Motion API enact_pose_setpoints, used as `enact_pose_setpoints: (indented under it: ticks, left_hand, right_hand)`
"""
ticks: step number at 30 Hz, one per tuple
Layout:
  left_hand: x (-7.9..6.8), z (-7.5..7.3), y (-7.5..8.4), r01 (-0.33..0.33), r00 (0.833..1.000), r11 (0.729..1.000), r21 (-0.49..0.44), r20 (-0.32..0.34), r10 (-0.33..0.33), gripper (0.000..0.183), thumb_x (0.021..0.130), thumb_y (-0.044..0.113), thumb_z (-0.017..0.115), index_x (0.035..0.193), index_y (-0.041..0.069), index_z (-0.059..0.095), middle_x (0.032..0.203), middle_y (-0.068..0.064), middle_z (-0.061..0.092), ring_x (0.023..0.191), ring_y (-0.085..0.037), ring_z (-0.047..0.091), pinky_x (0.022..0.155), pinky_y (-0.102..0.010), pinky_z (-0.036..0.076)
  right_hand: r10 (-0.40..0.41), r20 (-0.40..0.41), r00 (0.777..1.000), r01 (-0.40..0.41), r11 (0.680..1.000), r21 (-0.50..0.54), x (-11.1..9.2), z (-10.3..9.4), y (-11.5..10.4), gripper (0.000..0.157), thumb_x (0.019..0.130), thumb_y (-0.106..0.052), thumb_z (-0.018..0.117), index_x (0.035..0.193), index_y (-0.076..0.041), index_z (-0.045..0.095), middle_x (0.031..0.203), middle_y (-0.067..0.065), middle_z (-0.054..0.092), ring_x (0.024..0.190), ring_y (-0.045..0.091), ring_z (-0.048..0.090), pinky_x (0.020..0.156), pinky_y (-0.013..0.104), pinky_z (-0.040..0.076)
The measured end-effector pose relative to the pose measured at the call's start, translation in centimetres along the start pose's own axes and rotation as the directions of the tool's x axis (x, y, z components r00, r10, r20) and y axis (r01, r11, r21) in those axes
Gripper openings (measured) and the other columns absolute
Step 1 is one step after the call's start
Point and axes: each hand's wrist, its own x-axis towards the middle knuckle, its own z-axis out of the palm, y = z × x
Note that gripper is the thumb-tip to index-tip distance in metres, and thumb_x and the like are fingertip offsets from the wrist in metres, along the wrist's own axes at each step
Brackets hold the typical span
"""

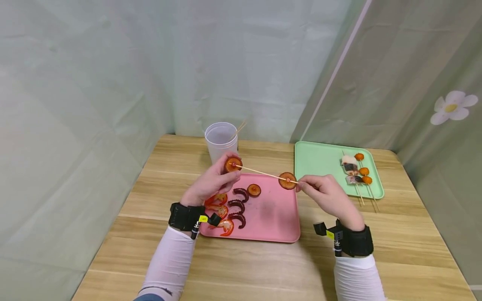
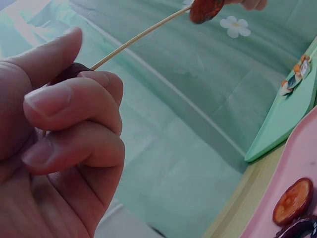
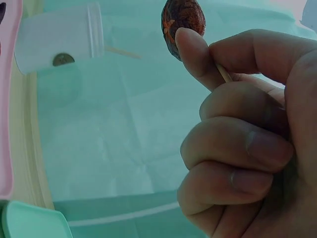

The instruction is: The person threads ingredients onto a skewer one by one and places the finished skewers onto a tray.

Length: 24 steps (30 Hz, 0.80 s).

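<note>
Skewer (image 1: 260,172): raised near far edge of pink tray (image 1: 273,217), pinched in right hand (image 1: 326,193) beside one round slice (image 1: 288,180), running to another slice (image 1: 233,164) grasped in left hand (image 1: 212,182). Best kept straight, pushed slowly through slice middle.

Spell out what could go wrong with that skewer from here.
The skewer looks slightly bowed between the left hand and the right hand, so it might snap if forced. The left hand grips a round slice close to the skewer's end, so a sudden slip could jab that hand. The second slice, next to the right hand, might split around the stick and drop, perhaps onto the pink tray below.
</note>
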Motion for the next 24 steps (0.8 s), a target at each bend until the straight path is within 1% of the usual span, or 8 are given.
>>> enact_pose_setpoints:
  ticks: [4, 6, 11, 13, 16, 18, 20, 24]
  left_hand:
    - [0.2, 0.4, -0.3, -0.031, 0.999, 0.999, 0.024, 0.021, 0.030, 0.036, 0.112, 0.010, 0.055, 0.141, 0.007, 0.034, 0.084, -0.007, 0.051, 0.048, -0.010, 0.040, 0.043, -0.025, 0.030]
    - [0.3, 0.8, -0.4, -0.035, 0.999, 0.999, 0.038, 0.037, 0.034, 0.036, 0.113, 0.012, 0.054, 0.142, 0.005, 0.034, 0.082, -0.006, 0.051, 0.049, -0.011, 0.040, 0.044, -0.025, 0.030]
    - [0.6, 2.2, -0.7, 0.019, 0.995, 0.998, 0.060, 0.098, -0.024, 0.043, 0.113, 0.013, 0.053, 0.150, 0.007, 0.030, 0.085, -0.006, 0.048, 0.049, -0.016, 0.038, 0.045, -0.028, 0.031]
    - [0.8, 2.8, -0.9, 0.034, 0.992, 0.997, 0.069, 0.118, -0.042, 0.045, 0.113, 0.012, 0.053, 0.151, 0.009, 0.030, 0.086, -0.006, 0.050, 0.049, -0.017, 0.037, 0.045, -0.028, 0.031]
    - [1.1, 3.4, -1.1, 0.025, 0.989, 0.996, 0.082, 0.143, -0.036, 0.044, 0.113, 0.013, 0.055, 0.150, 0.011, 0.031, 0.088, -0.006, 0.054, 0.050, -0.015, 0.038, 0.047, -0.026, 0.031]
    - [1.2, 3.5, -1.2, 0.009, 0.988, 0.997, 0.076, 0.152, -0.020, 0.046, 0.112, 0.017, 0.057, 0.149, 0.010, 0.031, 0.089, -0.007, 0.056, 0.050, -0.014, 0.038, 0.047, -0.025, 0.032]
    - [1.2, 3.5, -1.4, 0.003, 0.988, 0.998, 0.069, 0.155, -0.014, 0.052, 0.110, 0.026, 0.061, 0.149, 0.011, 0.030, 0.090, -0.006, 0.057, 0.051, -0.014, 0.038, 0.048, -0.024, 0.032]
    - [1.2, 3.4, -1.4, 0.009, 0.988, 0.998, 0.066, 0.155, -0.020, 0.056, 0.109, 0.028, 0.064, 0.150, 0.013, 0.030, 0.094, -0.008, 0.058, 0.052, -0.014, 0.038, 0.049, -0.024, 0.033]
  right_hand:
    - [-0.010, 0.026, 1.000, 0.009, 1.000, 0.028, 0.4, 0.8, -0.4, 0.020, 0.109, -0.009, 0.061, 0.102, -0.016, 0.079, 0.091, -0.009, 0.073, 0.070, 0.011, 0.056, 0.069, 0.030, 0.049]
    - [-0.022, 0.038, 0.999, 0.021, 0.999, 0.036, 0.6, 1.4, -0.6, 0.019, 0.110, -0.009, 0.060, 0.108, -0.014, 0.079, 0.097, -0.006, 0.076, 0.075, 0.013, 0.060, 0.072, 0.031, 0.051]
    - [-0.050, 0.071, 0.996, 0.048, 0.998, 0.027, 1.4, 2.8, -1.3, 0.022, 0.111, -0.012, 0.059, 0.122, -0.008, 0.078, 0.110, -0.002, 0.078, 0.087, 0.013, 0.067, 0.081, 0.035, 0.056]
    - [-0.057, 0.076, 0.996, 0.056, 0.998, 0.019, 1.7, 3.3, -1.5, 0.023, 0.111, -0.013, 0.059, 0.125, -0.009, 0.077, 0.107, -0.003, 0.078, 0.087, 0.011, 0.067, 0.080, 0.036, 0.057]
    - [-0.065, 0.067, 0.996, 0.064, 0.998, 0.016, 1.9, 3.7, -1.7, 0.023, 0.111, -0.012, 0.059, 0.125, -0.009, 0.077, 0.111, 0.000, 0.078, 0.088, 0.011, 0.068, 0.080, 0.036, 0.057]
    - [-0.065, 0.059, 0.996, 0.064, 0.998, 0.017, 1.9, 3.8, -1.7, 0.023, 0.111, -0.012, 0.059, 0.124, -0.009, 0.077, 0.113, 0.001, 0.078, 0.091, 0.011, 0.069, 0.081, 0.037, 0.057]
    - [-0.067, 0.053, 0.996, 0.066, 0.998, 0.020, 2.0, 3.8, -1.7, 0.023, 0.111, -0.012, 0.059, 0.124, -0.009, 0.078, 0.116, 0.001, 0.078, 0.095, 0.011, 0.071, 0.082, 0.038, 0.058]
    - [-0.066, 0.057, 0.996, 0.065, 0.998, 0.023, 1.9, 3.8, -1.8, 0.024, 0.111, -0.013, 0.059, 0.127, -0.008, 0.077, 0.110, -0.002, 0.079, 0.096, 0.012, 0.072, 0.083, 0.039, 0.059]
